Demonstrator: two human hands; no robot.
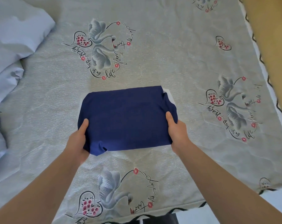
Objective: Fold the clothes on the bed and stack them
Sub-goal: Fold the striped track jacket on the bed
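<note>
A dark blue cloth [127, 118] is folded into a neat block and sits in the middle of the bed [177, 54]. The left hand [78, 141] grips the near left corner of the blue cloth, with the thumb on top and the other fingers tucked under the edge. The right hand [177, 131] grips the right side of it the same way, thumb on top. A bit of white cloth [169, 96] peeks out from under the blue one at the far right corner, and a thin strip of it shows on the left side too, so the blue cloth lies on top of it. The bed has a grey cover with pictures of swans, hearts with pink flowers and curly black writing. At the left side lies a rumpled pale blue blanket [9, 50], well apart from the folded cloth. Both bare arms reach in from the bottom of the view.
</note>
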